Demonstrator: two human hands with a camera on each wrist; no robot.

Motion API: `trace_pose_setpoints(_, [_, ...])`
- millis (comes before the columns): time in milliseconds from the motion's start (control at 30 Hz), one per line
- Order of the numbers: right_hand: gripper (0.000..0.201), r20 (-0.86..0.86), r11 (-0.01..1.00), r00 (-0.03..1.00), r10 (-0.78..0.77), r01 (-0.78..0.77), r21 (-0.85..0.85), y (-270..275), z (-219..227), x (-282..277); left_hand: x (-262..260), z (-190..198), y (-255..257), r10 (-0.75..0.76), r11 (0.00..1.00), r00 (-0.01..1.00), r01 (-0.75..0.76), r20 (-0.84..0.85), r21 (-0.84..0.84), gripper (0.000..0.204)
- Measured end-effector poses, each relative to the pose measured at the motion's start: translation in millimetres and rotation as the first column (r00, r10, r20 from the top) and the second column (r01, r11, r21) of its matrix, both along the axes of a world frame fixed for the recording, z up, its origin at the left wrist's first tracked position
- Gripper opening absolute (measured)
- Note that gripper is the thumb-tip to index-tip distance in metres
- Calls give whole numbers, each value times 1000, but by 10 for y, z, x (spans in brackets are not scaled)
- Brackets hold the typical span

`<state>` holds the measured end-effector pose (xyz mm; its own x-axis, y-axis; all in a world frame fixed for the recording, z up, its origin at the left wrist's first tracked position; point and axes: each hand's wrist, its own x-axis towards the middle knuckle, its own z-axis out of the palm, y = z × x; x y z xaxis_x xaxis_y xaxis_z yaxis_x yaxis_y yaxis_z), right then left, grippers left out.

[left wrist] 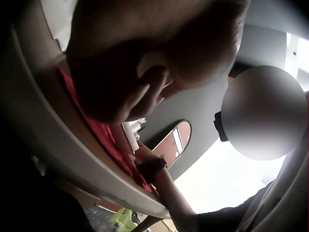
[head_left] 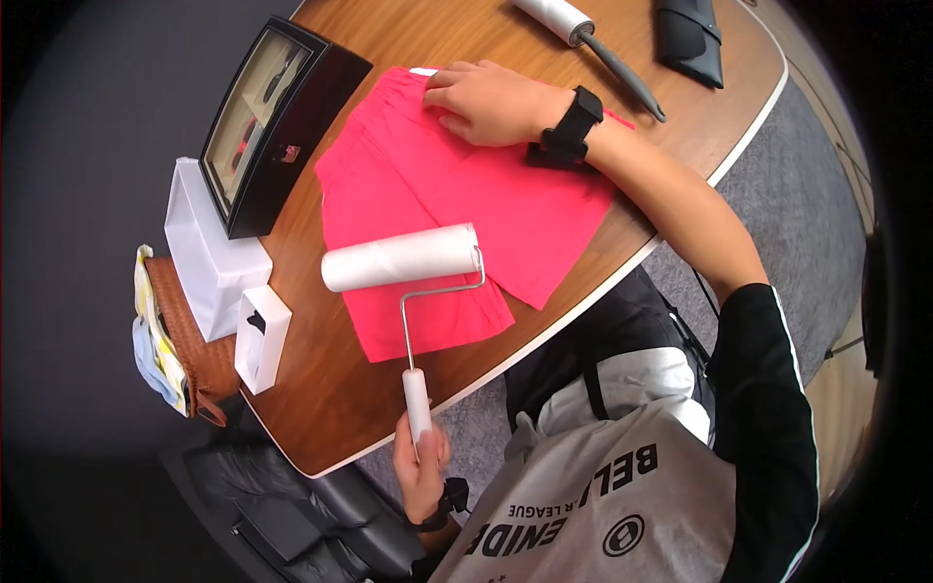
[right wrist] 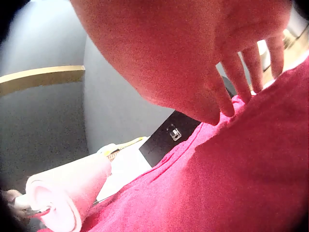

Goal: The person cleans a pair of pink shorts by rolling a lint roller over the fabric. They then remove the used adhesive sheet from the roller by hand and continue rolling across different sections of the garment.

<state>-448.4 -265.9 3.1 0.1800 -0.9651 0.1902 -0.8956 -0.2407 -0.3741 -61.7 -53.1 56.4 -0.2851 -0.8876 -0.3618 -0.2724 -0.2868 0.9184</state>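
Bright pink-red shorts [head_left: 418,185] lie spread on a wooden table. My left hand [head_left: 421,466] grips the white handle of a lint roller [head_left: 403,257], whose white cylinder overlaps the lower part of the shorts in the head view. In the right wrist view the lint roller [right wrist: 72,193] shows at lower left. On the shorts near the waistband rests my right hand [head_left: 501,102]; the right wrist view shows its fingers [right wrist: 234,72] stretched down, fingertips on the fabric. The left wrist view is dark, with the left hand [left wrist: 140,58] filling its top and the roller mostly hidden.
A black display case [head_left: 292,126] with a glazed lid stands left of the shorts. Beside it are a white box [head_left: 219,262], a smaller white box [head_left: 262,340] and a brown woven basket [head_left: 194,325]. A second lint roller [head_left: 603,58] and a black pouch [head_left: 688,39] lie at the far side.
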Motion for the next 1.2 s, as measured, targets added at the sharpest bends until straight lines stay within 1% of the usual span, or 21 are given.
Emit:
trace_pose_setpoints(33, [35,1,1000,1000,8,-8,0,-1,-14,6,34,13,53,29,999,999,-28,-21,42,39])
trace_pose_setpoints(133, [36,1,1000,1000,16,-16,-27,-12,-27,-2,86,3,168,75,994,996,-71,-53,81,40])
trace_pose_setpoints(167, [36,0,1000,1000,14,-14,-16,-13,-21,-1,95,-13,182,76,994,996,-72,-54,80,40])
trace_pose_setpoints(233, [36,-4,1000,1000,13,-13,-8,-11,-10,-3,110,-53,194,94,987,990,-79,-104,137,39])
trace_pose_setpoints(433, [35,-5,1000,1000,17,-17,-19,-19,-33,-5,69,-105,119,52,994,998,-47,-47,98,39])
trace_pose_setpoints(567, [35,3,999,1000,16,-16,-44,-17,-68,-17,-53,-132,-77,32,997,999,-29,-36,77,39])
trace_pose_setpoints(667, [34,-3,999,1000,18,-18,-42,-30,-61,-11,-223,-154,-284,56,996,998,-53,-40,65,41])
trace_pose_setpoints(767, [33,-14,1000,1000,7,-7,-29,-18,-40,1,-357,-185,-500,63,997,996,-59,-60,59,36])
trace_pose_setpoints(867, [33,-14,1000,1000,0,-1,-28,-14,-42,6,-436,-195,-725,35,999,999,-34,-35,16,34])
trace_pose_setpoints(933, [32,-9,999,1000,-1,1,-33,-13,-53,5,-519,-141,-866,29,1000,998,-29,-64,0,34])
trace_pose_setpoints(967, [32,-9,999,1000,-1,1,-35,-14,-56,6,-588,-92,-910,42,999,997,-42,-61,-12,28])
trace_pose_setpoints(1000, [32,-8,999,1000,0,0,-37,-17,-59,7,-628,-73,-959,39,999,997,-40,-60,-11,28])
trace_pose_setpoints(1067, [31,-6,999,1000,-3,3,-43,-21,-71,10,-666,-52,-1048,53,998,995,-55,-81,-30,32])
trace_pose_setpoints(1100, [31,-5,999,1000,-3,3,-51,-23,-80,11,-660,-65,-1085,45,998,994,-49,-95,-37,38])
trace_pose_setpoints(1133, [31,-5,999,1000,-6,5,-49,-29,-89,12,-672,-71,-1098,43,998,995,-46,-95,-35,38])
trace_pose_setpoints(1200, [31,1,998,1000,-16,16,-55,-35,-106,19,-692,-83,-1114,92,993,987,-100,-134,-59,42])
